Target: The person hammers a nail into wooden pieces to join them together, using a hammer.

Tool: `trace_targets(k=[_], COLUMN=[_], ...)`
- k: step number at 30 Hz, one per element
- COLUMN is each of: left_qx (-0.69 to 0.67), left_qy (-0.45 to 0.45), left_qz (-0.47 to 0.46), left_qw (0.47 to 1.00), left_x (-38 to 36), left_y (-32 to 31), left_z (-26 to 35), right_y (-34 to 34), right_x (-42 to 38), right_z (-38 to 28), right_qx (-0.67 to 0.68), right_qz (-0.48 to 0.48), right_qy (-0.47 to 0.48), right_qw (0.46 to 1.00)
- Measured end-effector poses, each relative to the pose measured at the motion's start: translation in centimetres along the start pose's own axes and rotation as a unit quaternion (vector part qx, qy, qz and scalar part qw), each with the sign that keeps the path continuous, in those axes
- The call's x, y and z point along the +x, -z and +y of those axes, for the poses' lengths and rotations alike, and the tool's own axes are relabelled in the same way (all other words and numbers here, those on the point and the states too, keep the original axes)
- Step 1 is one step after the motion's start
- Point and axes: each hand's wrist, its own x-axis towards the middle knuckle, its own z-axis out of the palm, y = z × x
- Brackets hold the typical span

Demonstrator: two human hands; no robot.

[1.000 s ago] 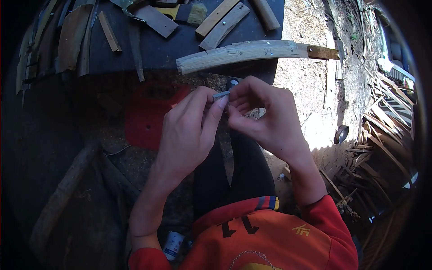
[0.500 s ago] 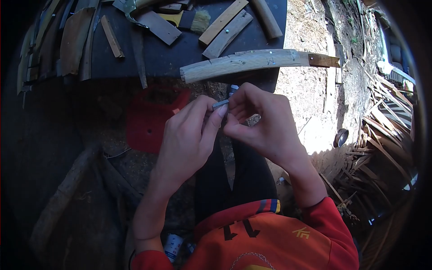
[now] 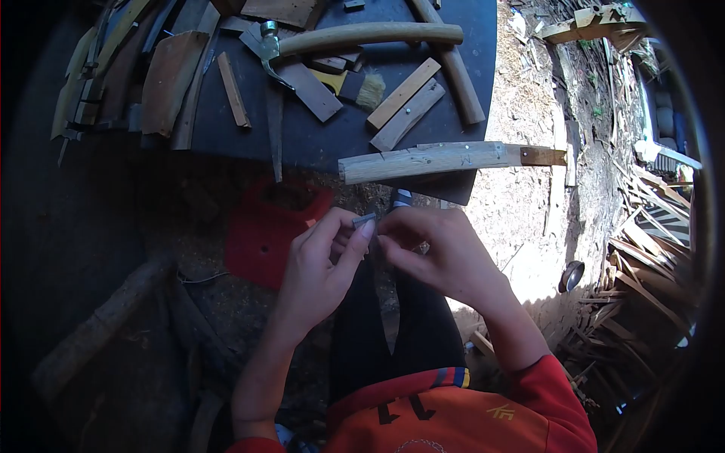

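Between the thumb and fingers of my left hand (image 3: 317, 260) is a small grey ridged strip (image 3: 364, 220), which looks like metal. My right hand (image 3: 457, 253) is curled close to the strip's right end, its thumb and index finger drawn near each other. Whatever the right fingertips may pinch is too small or hidden to make out. Both hands are over my lap, in front of the table's near edge. Just beyond them a curved piece of wood (image 3: 430, 161) with a darker end lies across the table corner.
On the dark table (image 3: 219, 162) lie a hammer (image 3: 362, 36), a paintbrush (image 3: 370, 90), two short wooden blocks (image 3: 404, 94) and several wood strips. A red plastic object (image 3: 253, 253) is under the table. Split wood (image 3: 649, 264) is heaped at the right, beside sunlit, chip-covered ground.
The view has tilted up, so more of the table and the whole hammer show. My left hand still holds the strip. The right thumb and index finger are closer together.
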Motion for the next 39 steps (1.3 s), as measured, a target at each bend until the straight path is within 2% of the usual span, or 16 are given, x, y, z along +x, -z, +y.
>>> trace_targets(k=[8,11,14,16,18,19,21,23,26,29,32,33,36,39], left_qx=[-0.012,-0.057,-0.126,-0.152,-0.210,-0.224,-0.251,-0.228,-0.233,-0.271,-0.279,-0.275,-0.421,-0.367], left_qy=[0.031,0.039,0.002,-0.008,-0.004,-0.002,-0.001,0.003,0.033,0.043,0.039,0.039,-0.069,-0.087], left_qz=[0.026,0.038,0.081,0.098,0.105,0.111,0.123,0.127,0.126,0.112,0.109,0.109,0.075,0.100], left_qw=[0.999,0.997,0.989,0.983,0.972,0.968,0.960,0.965,0.964,0.955,0.953,0.954,0.902,0.921], left_x=[-0.2,-0.1,0.5,0.9,1.1,1.2,1.5,1.6,1.5,1.3,1.3,1.3,1.6,1.9], left_y=[0.2,0.3,0.6,1.2,1.5,1.5,1.6,1.9,2.4,2.7,2.8,2.8,2.8,3.2], left_z=[-0.9,-0.9,-1.1,-1.0,-0.6,-0.4,-0.2,0.3,0.4,0.5,0.8,0.9,0.7,0.1], right_y=[-0.6,-0.4,2.2,5.4,9.1,11.0,13.6,15.1,14.8,15.3,15.9,16.2,17.1,17.6], right_x=[0.9,1.4,2.8,5.2,8.0,9.2,11.7,13.9,15.6,16.3,15.9,15.9,15.6,16.0], right_z=[-0.8,-0.9,-1.3,-0.6,0.9,2.2,6.5,9.9,11.9,14.0,12.7,11.9,9.6,9.9], right_qx=[-0.074,-0.117,-0.104,-0.134,-0.212,-0.336,-0.377,-0.325,-0.323,-0.222,0.040,0.059,0.080,0.065], right_qz=[-0.004,-0.020,0.047,0.175,0.279,0.286,0.248,0.154,0.162,0.190,0.212,0.212,0.201,0.250], right_qy=[0.038,0.063,0.085,0.112,0.003,-0.041,-0.114,-0.165,-0.155,-0.149,-0.189,-0.179,-0.164,-0.147], right_qw=[0.997,0.991,0.990,0.969,0.937,0.896,0.885,0.919,0.919,0.945,0.958,0.959,0.962,0.955])
